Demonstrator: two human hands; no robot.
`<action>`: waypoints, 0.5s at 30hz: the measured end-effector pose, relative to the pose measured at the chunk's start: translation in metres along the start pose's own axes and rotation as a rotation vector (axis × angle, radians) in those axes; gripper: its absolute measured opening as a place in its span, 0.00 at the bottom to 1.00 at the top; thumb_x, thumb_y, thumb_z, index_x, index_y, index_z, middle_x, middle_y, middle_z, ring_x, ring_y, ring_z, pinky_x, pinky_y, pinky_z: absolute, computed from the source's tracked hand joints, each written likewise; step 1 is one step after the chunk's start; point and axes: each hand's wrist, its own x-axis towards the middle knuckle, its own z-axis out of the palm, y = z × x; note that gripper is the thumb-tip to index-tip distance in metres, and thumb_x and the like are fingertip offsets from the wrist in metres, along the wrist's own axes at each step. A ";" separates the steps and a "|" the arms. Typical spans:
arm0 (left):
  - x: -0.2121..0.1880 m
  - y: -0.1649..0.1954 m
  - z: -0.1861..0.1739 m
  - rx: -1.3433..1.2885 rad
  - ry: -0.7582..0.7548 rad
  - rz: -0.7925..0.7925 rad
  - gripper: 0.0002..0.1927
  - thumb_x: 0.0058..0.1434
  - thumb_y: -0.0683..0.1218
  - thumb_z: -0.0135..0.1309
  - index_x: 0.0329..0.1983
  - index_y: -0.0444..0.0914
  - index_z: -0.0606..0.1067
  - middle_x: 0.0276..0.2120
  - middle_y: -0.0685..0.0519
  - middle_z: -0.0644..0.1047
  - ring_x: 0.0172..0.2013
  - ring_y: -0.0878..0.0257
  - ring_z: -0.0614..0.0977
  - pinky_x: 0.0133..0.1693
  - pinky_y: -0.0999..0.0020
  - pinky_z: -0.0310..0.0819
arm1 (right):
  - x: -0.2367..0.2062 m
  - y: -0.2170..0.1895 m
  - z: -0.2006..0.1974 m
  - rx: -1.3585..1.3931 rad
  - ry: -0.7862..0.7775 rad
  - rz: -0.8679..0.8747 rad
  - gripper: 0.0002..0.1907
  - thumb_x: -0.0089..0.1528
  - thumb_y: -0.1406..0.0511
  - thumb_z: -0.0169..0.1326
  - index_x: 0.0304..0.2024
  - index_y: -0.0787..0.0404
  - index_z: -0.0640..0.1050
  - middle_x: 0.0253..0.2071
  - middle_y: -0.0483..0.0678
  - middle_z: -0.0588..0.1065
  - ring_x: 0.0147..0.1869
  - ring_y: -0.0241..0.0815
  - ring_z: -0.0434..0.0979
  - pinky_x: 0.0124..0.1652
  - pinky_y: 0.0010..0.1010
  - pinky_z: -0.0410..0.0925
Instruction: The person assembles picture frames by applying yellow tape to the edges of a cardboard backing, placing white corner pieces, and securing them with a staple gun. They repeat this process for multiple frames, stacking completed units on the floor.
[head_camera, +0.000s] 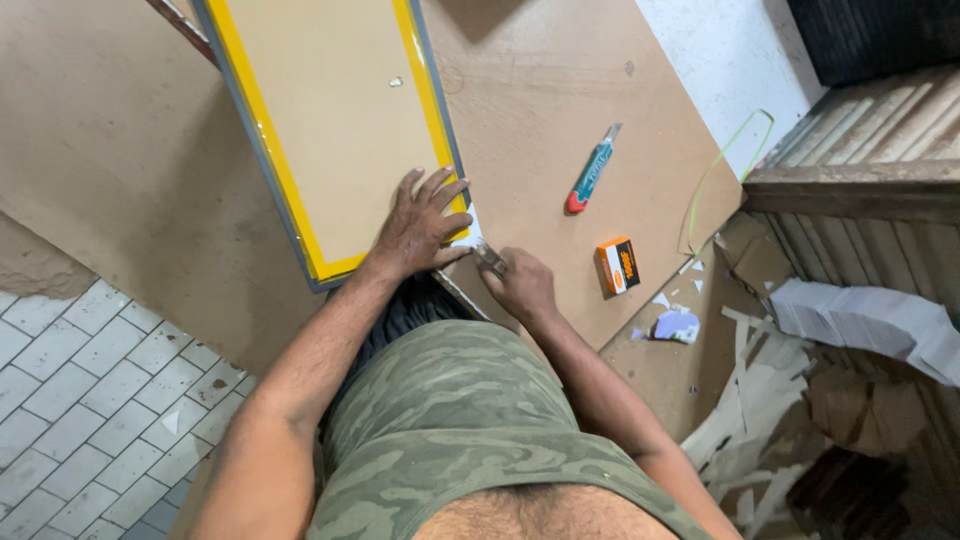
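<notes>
The left hand (418, 225) lies spread flat on the yellow-edged panel (335, 120) at its near corner on the brown board (560, 110), while the right hand (520, 285) is closed around a small metal tool (490, 257) beside that corner.

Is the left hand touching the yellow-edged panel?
Touching. The head view shows the left hand pressed flat, fingers spread, on the yellow-edged panel at its near corner.
</notes>
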 end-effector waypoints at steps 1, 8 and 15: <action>-0.001 -0.007 -0.005 -0.042 0.033 -0.064 0.29 0.48 0.64 0.69 0.50 0.50 0.77 0.70 0.47 0.64 0.73 0.47 0.57 0.69 0.36 0.43 | -0.004 0.003 0.000 -0.022 0.052 -0.017 0.17 0.59 0.53 0.61 0.30 0.59 0.76 0.31 0.54 0.76 0.37 0.58 0.78 0.36 0.49 0.70; -0.048 -0.084 -0.051 -0.241 0.425 -1.083 0.52 0.64 0.60 0.63 0.78 0.41 0.44 0.73 0.31 0.49 0.71 0.38 0.53 0.66 0.38 0.45 | -0.033 0.020 -0.004 -0.232 0.430 -0.240 0.26 0.59 0.53 0.65 0.53 0.60 0.76 0.50 0.52 0.74 0.54 0.53 0.73 0.54 0.50 0.66; -0.039 -0.050 -0.079 -0.587 0.667 -0.669 0.33 0.71 0.39 0.56 0.74 0.36 0.54 0.69 0.40 0.62 0.69 0.47 0.66 0.68 0.55 0.60 | 0.012 -0.001 0.014 -0.007 0.274 -0.592 0.22 0.60 0.61 0.62 0.55 0.56 0.73 0.57 0.50 0.74 0.65 0.48 0.73 0.68 0.53 0.59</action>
